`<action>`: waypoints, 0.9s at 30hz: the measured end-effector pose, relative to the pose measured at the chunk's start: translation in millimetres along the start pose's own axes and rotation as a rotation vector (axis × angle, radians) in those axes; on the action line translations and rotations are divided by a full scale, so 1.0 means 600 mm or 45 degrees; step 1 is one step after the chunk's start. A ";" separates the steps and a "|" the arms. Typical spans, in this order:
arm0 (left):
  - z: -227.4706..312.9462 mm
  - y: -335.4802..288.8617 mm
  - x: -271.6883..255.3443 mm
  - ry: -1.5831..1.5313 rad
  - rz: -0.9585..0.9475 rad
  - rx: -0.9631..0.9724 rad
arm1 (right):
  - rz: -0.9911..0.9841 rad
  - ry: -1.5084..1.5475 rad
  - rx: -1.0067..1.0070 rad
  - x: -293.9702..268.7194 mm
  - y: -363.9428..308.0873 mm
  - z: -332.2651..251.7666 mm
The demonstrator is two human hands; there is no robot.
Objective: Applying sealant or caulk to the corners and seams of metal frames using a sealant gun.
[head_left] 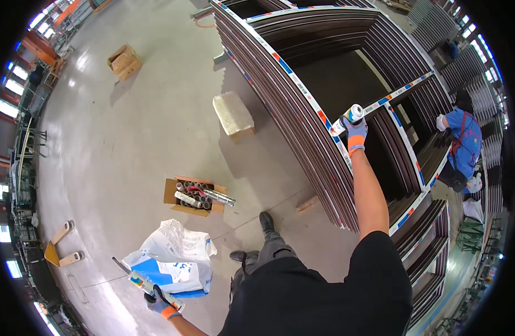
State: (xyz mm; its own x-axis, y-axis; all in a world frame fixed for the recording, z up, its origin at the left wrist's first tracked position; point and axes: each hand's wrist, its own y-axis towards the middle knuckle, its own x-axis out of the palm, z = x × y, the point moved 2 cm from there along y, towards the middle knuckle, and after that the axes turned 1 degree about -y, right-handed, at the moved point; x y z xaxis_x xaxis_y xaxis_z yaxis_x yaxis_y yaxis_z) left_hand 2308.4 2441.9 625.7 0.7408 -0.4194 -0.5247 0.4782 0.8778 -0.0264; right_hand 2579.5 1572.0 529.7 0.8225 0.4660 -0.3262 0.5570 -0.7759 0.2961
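Note:
Both my hands wear grey gloves with orange cuffs. Low on the left, my left hand (161,304) is closed around a sealant cartridge (141,282) with a long dark nozzle pointing up and left. My right arm reaches out over a tall stack of dark window frames (302,120). At its end, my right hand (356,134) grips a white cartridge (338,127), one round end turned up, right by the stack's top rail. On the floor, an open carton (200,211) holds several cartridges, with a metal caulking gun (219,197) with red parts lying across them.
A white and blue plastic bag (176,260) lies near my left hand. Farther off are a wrapped block (233,113) and a cardboard box (124,61). A yellow-ended cart (61,246) is at left. Another person in blue (465,147) bends by the frames at right.

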 end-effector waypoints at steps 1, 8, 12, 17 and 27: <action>0.000 0.001 0.000 0.036 0.000 0.014 | -0.018 -0.001 0.021 0.002 -0.005 0.001; -0.016 -0.003 -0.008 -0.076 -0.029 0.001 | -0.033 0.040 0.040 -0.003 -0.019 0.001; -0.014 -0.008 0.006 0.119 -0.052 0.018 | -0.050 -0.364 0.010 -0.038 -0.085 0.021; 0.023 -0.083 0.051 0.312 -0.055 0.336 | -0.311 -0.428 0.277 0.002 -0.363 0.012; 0.152 -0.162 0.113 0.684 -0.267 0.739 | -1.792 0.611 0.115 0.284 -0.762 -0.515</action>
State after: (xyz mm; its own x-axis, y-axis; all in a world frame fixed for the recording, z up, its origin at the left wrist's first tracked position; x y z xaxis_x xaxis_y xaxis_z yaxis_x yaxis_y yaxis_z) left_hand 2354.8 2307.0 670.1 0.3523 -0.2642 -0.8978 0.8589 0.4722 0.1981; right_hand 2500.5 2137.2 616.3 -0.4018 0.9151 0.0348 0.9128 0.4033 -0.0639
